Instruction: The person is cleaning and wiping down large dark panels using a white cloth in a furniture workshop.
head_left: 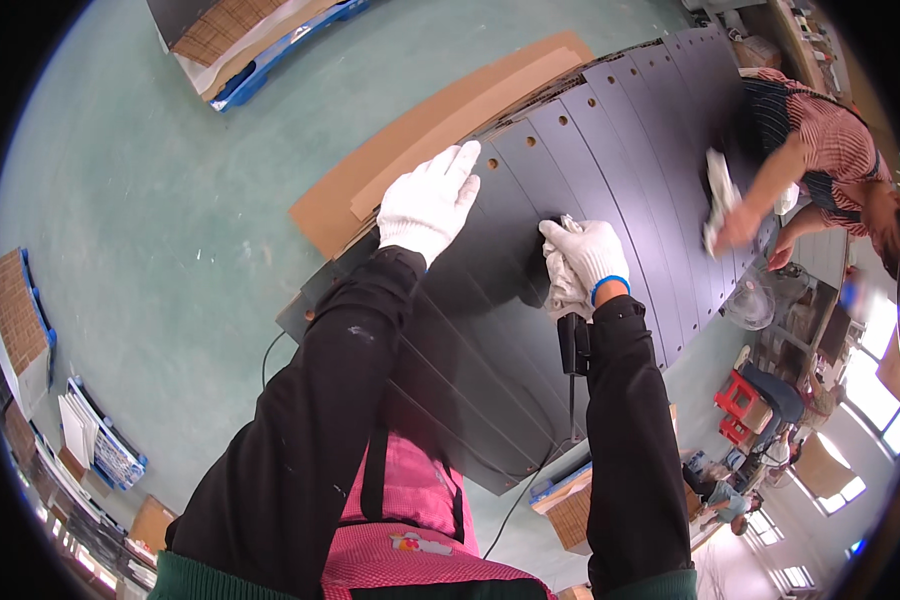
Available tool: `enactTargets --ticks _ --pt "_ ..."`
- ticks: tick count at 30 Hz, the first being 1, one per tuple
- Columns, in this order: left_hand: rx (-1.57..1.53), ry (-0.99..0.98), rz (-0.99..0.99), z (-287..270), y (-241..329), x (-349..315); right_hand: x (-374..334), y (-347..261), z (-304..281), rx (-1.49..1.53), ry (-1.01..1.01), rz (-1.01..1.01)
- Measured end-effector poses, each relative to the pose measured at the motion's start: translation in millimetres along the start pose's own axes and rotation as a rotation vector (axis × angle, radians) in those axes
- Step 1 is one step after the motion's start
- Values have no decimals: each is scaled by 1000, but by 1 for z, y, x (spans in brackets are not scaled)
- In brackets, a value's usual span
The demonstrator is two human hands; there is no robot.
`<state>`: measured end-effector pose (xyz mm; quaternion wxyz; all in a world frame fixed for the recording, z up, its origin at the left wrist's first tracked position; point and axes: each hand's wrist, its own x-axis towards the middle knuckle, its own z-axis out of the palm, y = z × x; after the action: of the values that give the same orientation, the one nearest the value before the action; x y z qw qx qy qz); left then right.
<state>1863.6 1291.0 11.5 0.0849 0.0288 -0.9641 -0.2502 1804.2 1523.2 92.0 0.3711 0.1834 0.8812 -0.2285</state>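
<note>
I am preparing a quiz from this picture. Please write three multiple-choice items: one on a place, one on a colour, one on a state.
1. Where does the left hand rest?
A. flat on a dark panel
B. on the floor
C. on the cardboard

2. What colour are the gloves?
A. blue
B. white
C. black

3. How is the right hand?
A. open and empty
B. closed on a cloth
C. hidden

Answers: 1 A, the fingers lie spread on the panel; 2 B, both gloves look white; 3 B, crumpled cloth shows under the fingers.

- Flat brown cardboard sheets (425, 135) lie just beside the dark panels, at their upper-left edge.
- A small brown cardboard box (151, 521) sits on the floor, lower left.
- No labels, signs or screens can be made out.
</note>
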Motion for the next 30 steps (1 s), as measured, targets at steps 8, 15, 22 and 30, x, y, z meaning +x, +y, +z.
enactTargets --ticks 8,15,22,30 --pt "5 -66 -30 -4 -5 -2 -3 -3 2 -66 30 -31" --pt "2 -47 -24 -5 -6 -2 -7 -16 12 -188 144 16" --pt "5 -12 10 1 -2 1 -2 -5 2 -99 59 -20" --pt "2 -101 -30 -3 -2 1 -1 -4 5 -6 52 -51"
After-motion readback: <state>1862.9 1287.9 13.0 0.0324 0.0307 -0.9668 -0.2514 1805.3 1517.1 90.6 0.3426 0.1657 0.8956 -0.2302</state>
